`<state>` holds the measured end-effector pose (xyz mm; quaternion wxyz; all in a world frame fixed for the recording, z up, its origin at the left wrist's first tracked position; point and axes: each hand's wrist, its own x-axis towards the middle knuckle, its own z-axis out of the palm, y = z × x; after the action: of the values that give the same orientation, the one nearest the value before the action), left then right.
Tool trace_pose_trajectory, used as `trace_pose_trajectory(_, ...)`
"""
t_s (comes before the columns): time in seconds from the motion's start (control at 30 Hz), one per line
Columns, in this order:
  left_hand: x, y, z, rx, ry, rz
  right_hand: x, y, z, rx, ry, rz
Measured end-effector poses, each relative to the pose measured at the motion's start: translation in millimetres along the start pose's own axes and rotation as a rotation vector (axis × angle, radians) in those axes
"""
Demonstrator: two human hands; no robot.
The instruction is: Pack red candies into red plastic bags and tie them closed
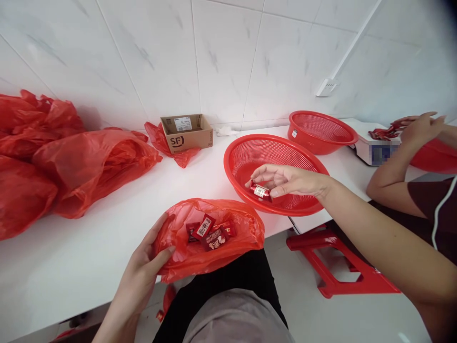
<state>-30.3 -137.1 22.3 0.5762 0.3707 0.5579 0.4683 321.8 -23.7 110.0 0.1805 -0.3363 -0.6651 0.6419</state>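
Note:
My left hand [148, 257] grips the left rim of a red plastic bag [185, 209], with the thumb inside and the fingers outside. The bag's mouth faces up at the table's front edge, and several red-wrapped candies [204, 226] lie in it. Between the fingertips and thumb of my right hand [282, 181] is a red wrapped candy [260, 191] with a pale label. That hand hovers over the near side of a red perforated basket [243, 147], to the right of the bag. Part of the basket's inside is hidden behind my hand.
Stuffed red bags [96, 166] crowd the table's left. An open cardboard box [193, 139] stands by the wall. A second red basket [321, 131] and a scale [371, 152] are at the right, where another person's hands [423, 126] work. A red stool [342, 281] stands below.

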Motion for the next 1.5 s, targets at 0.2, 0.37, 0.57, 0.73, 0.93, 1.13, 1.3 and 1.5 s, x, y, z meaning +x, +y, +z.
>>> trace_pose_trajectory(0.2, 1, -4, -3, -0.006, -0.016, 0.006, 12, -15, 49, -0.073, -0.047, 0.029)
trace_pose_trajectory(0.37, 1, -7, -8, -0.008, -0.024, 0.023, 18, -25, 87, -0.471, 0.156, 0.002)
trace_pose_trajectory(0.57, 1, -11, -12, 0.005, -0.021, 0.028, 6, -16, 71, -0.824, 0.396, 0.023)
trace_pose_trajectory(0.73, 0, -9, -6, -0.012, -0.014, 0.022, -13, 0, 58, -1.048, 0.357, 0.304)
trace_pose_trajectory(0.93, 1, -6, -1, 0.011, -0.002, 0.055, -6, 9, 41, -1.331, 0.611, 0.345)
trace_pose_trajectory(1.13, 1, -11, -8, 0.056, 0.02, 0.062, 2, 17, 65, -1.161, 0.676, 0.033)
trace_pose_trajectory(1.3, -3, -9, -7, 0.093, 0.01, 0.036, 9, 39, 110, -0.988, 0.359, 0.007)
trace_pose_trajectory(1.5, -22, 4, -17, 0.227, 0.137, 0.051, 6, 54, 72, -0.749, 0.464, 0.192)
